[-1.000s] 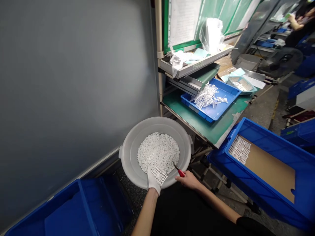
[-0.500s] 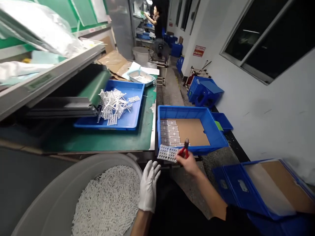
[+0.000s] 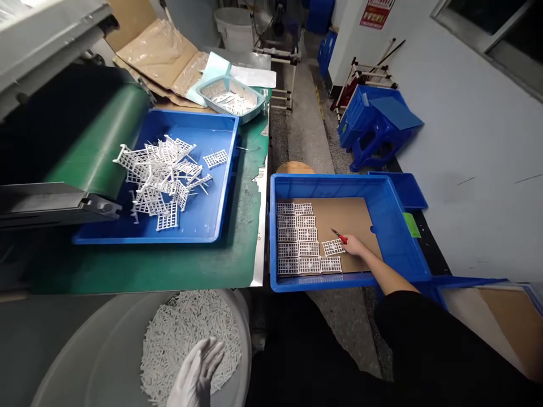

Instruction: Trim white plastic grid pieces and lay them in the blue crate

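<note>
Right-hand fingers [image 3: 350,241] grip red-handled cutters [image 3: 339,235], touching white plastic grid [image 3: 333,247] | finished rows [image 3: 297,237] cover left of cardboard sheet [image 3: 356,217] in blue crate [image 3: 322,178]; right part bare | left gloved fingers [image 3: 206,362] spread open over pin tub [image 3: 244,322] | grids remain heaped in blue tray [image 3: 229,169]

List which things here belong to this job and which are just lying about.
Job: right hand, red-handled cutters, white plastic grid, blue crate, gloved left hand, bowl of white pins, blue tray of grids.
Lying about: mesh basket, folded cardboard.
</note>
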